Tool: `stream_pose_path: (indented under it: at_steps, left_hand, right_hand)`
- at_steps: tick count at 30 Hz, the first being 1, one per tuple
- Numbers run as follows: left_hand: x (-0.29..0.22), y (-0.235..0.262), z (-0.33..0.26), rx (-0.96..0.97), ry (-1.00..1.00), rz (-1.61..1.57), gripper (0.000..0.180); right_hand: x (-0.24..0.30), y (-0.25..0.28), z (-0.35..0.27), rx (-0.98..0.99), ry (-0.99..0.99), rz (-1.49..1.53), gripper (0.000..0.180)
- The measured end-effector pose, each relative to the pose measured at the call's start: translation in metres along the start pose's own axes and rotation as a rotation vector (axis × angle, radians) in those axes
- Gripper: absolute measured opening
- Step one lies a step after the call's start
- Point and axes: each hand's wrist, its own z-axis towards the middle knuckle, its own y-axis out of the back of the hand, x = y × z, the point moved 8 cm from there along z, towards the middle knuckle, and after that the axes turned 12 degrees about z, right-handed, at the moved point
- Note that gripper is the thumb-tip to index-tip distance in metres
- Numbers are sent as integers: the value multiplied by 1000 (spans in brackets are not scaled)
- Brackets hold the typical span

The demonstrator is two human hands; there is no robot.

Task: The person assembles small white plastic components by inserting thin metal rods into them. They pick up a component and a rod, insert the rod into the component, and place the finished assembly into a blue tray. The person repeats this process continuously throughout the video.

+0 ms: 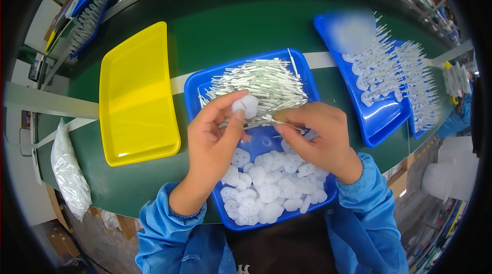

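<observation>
My left hand [215,133] pinches a translucent white plastic disc [245,106] between thumb and fingers. Close beside it, my right hand [319,133] grips a thin white rod [270,119] whose tip points toward the disc; I cannot tell whether the two touch. Both hands are above a blue tray [313,85]. In its far half lies a heap of thin white rods [261,82]. Its near half holds a pile of loose translucent discs [269,192], with some blue tray floor showing between the two heaps.
A yellow tray [138,115] with nothing in it lies to the left on the green table [230,23]. At the right, blue trays [376,128] hold rows of discs with rods standing in them [379,69]. A clear bag of white pieces [69,171] rests at the left edge.
</observation>
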Motion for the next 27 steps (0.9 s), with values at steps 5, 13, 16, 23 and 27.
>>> stream_pose_path:
  at_steps: [5,13,16,23,27]
  left_hand:
    - [-3,-6,-4,92,-2,-77,34]
    - [-3,-4,-5,53,-23,-71,28]
    - [-5,1,-5,3,-43,-44,27]
    - [-9,-2,-5,9,-21,1,35]
    - [-11,-2,-6,-1,-61,58,40]
  right_hand:
    - [-11,-3,-1,-10,-108,75,20]
    - [-16,-8,-3,33,-238,167,17]
    - [-11,-5,0,29,-154,77,15]
    - [8,0,2,-13,108,-173,17]
    - [10,1,2,-42,113,-215,18]
